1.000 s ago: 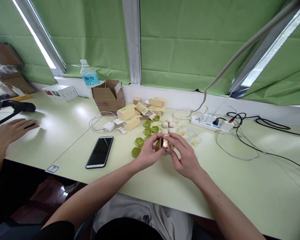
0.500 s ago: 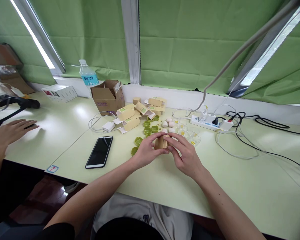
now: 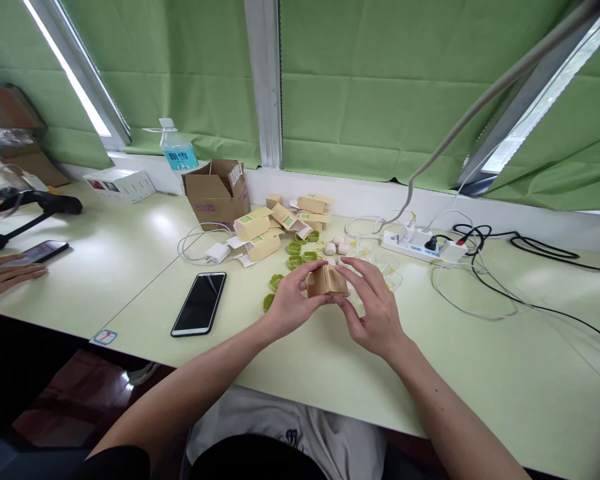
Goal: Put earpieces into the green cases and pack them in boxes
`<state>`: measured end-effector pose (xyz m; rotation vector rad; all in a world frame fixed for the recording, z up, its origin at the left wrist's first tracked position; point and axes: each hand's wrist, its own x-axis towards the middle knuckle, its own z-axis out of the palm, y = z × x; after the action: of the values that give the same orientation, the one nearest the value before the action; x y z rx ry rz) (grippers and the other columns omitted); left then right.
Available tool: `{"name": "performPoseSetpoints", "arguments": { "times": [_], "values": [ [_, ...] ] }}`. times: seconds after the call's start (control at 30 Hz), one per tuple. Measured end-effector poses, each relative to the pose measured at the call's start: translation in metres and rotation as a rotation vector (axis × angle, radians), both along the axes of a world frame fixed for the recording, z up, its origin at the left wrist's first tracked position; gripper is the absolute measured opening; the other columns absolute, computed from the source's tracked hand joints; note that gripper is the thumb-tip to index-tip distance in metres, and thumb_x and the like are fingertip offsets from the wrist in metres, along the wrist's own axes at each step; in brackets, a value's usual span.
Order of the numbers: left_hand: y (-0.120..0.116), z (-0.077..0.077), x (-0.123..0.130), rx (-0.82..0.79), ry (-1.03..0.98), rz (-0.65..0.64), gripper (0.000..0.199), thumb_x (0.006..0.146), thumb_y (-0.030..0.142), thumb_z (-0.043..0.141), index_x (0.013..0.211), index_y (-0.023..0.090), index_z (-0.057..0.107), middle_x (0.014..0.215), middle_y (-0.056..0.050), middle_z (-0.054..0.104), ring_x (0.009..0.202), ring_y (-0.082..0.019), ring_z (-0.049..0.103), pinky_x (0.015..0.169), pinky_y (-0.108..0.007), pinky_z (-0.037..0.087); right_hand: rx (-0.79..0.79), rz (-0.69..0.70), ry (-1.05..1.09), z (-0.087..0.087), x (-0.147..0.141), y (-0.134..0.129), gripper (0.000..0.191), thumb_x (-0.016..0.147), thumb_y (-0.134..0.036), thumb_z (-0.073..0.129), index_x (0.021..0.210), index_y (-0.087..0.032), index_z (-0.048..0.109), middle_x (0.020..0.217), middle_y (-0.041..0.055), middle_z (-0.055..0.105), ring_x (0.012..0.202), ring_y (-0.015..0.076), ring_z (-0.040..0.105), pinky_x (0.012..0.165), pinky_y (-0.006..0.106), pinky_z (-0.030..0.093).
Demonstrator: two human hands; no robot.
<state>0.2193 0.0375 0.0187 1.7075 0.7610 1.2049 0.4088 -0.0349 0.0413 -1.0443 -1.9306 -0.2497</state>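
The green blinds (image 3: 390, 87) are cut off at the top edge, and the pale table (image 3: 480, 373) runs out of view on the right. The inside of the open brown carton (image 3: 213, 207) is mostly hidden. The left hand (image 3: 291, 300) grasps a small cardboard box (image 3: 320, 283), fingers over its upper edge and thumb below. The right hand (image 3: 377, 307) arches at the box's other side, fingers spread and curved, thumb by the lower edge; whether its fingertips press on it, I cannot tell. The box is between the two hands, in front of the green containers (image 3: 295, 262), some of which the left hand covers. Half a second ago the right fingers lay over the box's right part, which now shows. The co-worker's hand (image 3: 10, 277), cut off at left, has drawn back, baring a phone (image 3: 45, 251).
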Motion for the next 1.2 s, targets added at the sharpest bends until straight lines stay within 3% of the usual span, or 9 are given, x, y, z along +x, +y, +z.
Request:
{"name": "performPoseSetpoints", "arguments": {
  "times": [0.2,0.37,0.53,0.67,0.77,0.83,0.97,1.07,1.2],
  "values": [
    [-0.001,-0.003,-0.002,0.137,0.010,0.080,0.061,0.078,0.030,0.093,0.135,0.027,0.071,0.138,-0.012,0.073,0.131,-0.033,0.068,0.104,-0.048,0.060,0.019,-0.003,-0.014,-0.006,-0.004,0.001,0.048,0.100,-0.020,0.066,0.146,-0.033,0.060,0.145,0.0163,0.055,0.138,0.0381,0.054,0.092,0.055,0.066],
    [-0.002,-0.002,-0.002,0.219,0.059,0.127,0.057,0.080,0.025,0.089,0.134,0.026,0.070,0.136,-0.010,0.074,0.130,-0.031,0.069,0.108,-0.049,0.059,-0.005,-0.018,-0.016,-0.009,-0.007,0.002,0.041,0.101,-0.022,0.065,0.141,-0.033,0.064,0.142,0.0157,0.057,0.135,0.0371,0.055,0.089,0.054,0.067],
    [-0.004,-0.004,0.000,0.300,0.096,0.184,0.057,0.083,0.026,0.089,0.135,0.026,0.066,0.136,-0.010,0.073,0.130,-0.031,0.069,0.108,-0.049,0.060,-0.165,-0.013,0.139,-0.013,-0.014,0.000,0.034,0.104,-0.030,0.064,0.137,-0.028,0.060,0.147,0.0173,0.054,0.130,0.0337,0.061,0.085,0.048,0.067],
    [-0.006,-0.008,0.001,0.563,0.141,0.211,0.056,0.088,0.018,0.080,0.140,0.025,0.060,0.135,-0.012,0.072,0.128,-0.029,0.069,0.110,-0.049,0.059,-0.344,0.001,0.361,-0.018,-0.023,0.000,0.038,0.101,-0.036,0.067,0.133,-0.027,0.048,0.135,0.0141,0.060,0.102,0.0248,0.072,0.073,0.040,0.066],
    [-0.009,-0.005,0.001,0.718,0.222,0.193,0.057,0.091,0.008,0.067,0.144,0.024,0.053,0.137,-0.013,0.070,0.131,-0.029,0.067,0.112,-0.049,0.057,-0.443,-0.032,0.432,-0.019,-0.025,0.000,0.033,0.100,-0.036,0.065,0.123,-0.027,0.044,0.112,0.0050,0.063,0.074,0.0170,0.068,0.064,0.036,0.062],
    [-0.012,0.001,0.000,0.754,0.325,0.196,0.059,0.094,0.010,0.064,0.149,0.023,0.048,0.139,-0.014,0.069,0.133,-0.030,0.065,0.112,-0.051,0.057,-0.465,-0.070,0.443,-0.018,-0.023,0.001,0.030,0.099,-0.036,0.065,0.118,-0.027,0.043,0.106,0.0024,0.062,0.068,0.0154,0.066,0.062,0.035,0.060],
    [-0.019,0.015,0.000,0.784,0.606,0.303,0.072,0.094,0.023,0.069,0.159,0.020,0.037,0.137,-0.018,0.070,0.130,-0.039,0.063,0.108,-0.059,0.055,-0.420,-0.082,0.478,-0.016,-0.019,0.003,0.030,0.097,-0.035,0.068,0.115,-0.027,0.046,0.107,0.0033,0.063,0.073,0.0172,0.069,0.067,0.038,0.063],
    [-0.018,0.024,0.001,0.765,0.725,0.323,0.078,0.093,0.022,0.068,0.162,0.018,0.033,0.140,-0.020,0.067,0.129,-0.039,0.063,0.104,-0.055,0.057,-0.384,0.000,0.516,-0.015,-0.018,0.003,0.027,0.098,-0.033,0.068,0.116,-0.027,0.048,0.108,0.0040,0.065,0.086,0.0198,0.073,0.081,0.044,0.069],
    [0.013,0.047,0.001,0.664,0.754,0.340,0.071,0.098,0.033,0.065,0.161,0.019,0.036,0.138,-0.018,0.067,0.128,-0.037,0.064,0.098,-0.049,0.059,-0.310,0.049,0.503,-0.010,-0.017,-0.002,0.036,0.102,-0.030,0.067,0.133,-0.029,0.049,0.139,0.0122,0.063,0.123,0.0261,0.070,0.099,0.049,0.068]
  ]
}}
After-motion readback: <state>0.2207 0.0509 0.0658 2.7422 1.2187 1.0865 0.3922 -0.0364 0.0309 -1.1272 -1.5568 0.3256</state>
